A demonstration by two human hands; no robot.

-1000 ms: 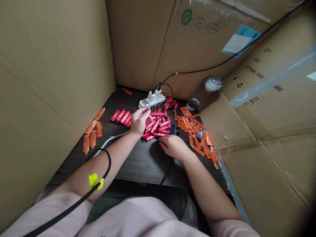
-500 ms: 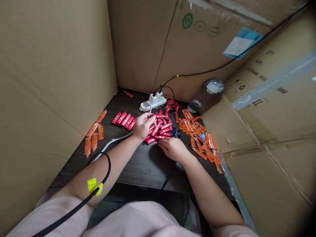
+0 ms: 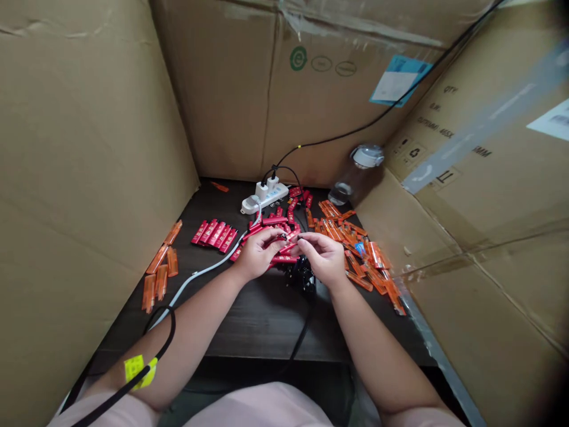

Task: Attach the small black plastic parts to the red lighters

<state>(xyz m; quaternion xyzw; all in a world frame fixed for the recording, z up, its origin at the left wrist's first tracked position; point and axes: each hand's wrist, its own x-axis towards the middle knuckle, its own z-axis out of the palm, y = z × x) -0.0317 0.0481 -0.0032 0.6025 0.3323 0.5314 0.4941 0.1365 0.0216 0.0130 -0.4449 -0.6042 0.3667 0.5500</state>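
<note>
My left hand [image 3: 258,254] is closed over the pile, pinching what looks like a red lighter; only its dark end [image 3: 283,236] shows between thumb and fingers. Facing it, a short gap away, my right hand [image 3: 323,254] pinches a small black part [image 3: 300,238] between thumb and forefinger. Under and behind both hands lies a heap of red lighters [image 3: 274,220] with gold print. Close below the right hand sits a cluster of small glossy black parts [image 3: 306,279]. Several red lighters [image 3: 214,233] lie side by side in a row to the left.
Orange translucent lighters [image 3: 355,252] are piled right, with more [image 3: 155,279] at left. A white power strip [image 3: 267,198] with plugs stands behind; its pale cable [image 3: 200,273] crosses left. A water bottle [image 3: 351,178] stands back right. Cardboard walls [image 3: 231,89] enclose the dark table [image 3: 249,326].
My right hand has risen from the near edge of the red heap and now faces my left hand, holding a small black part. The black cluster is more exposed. The view has shifted slightly.
</note>
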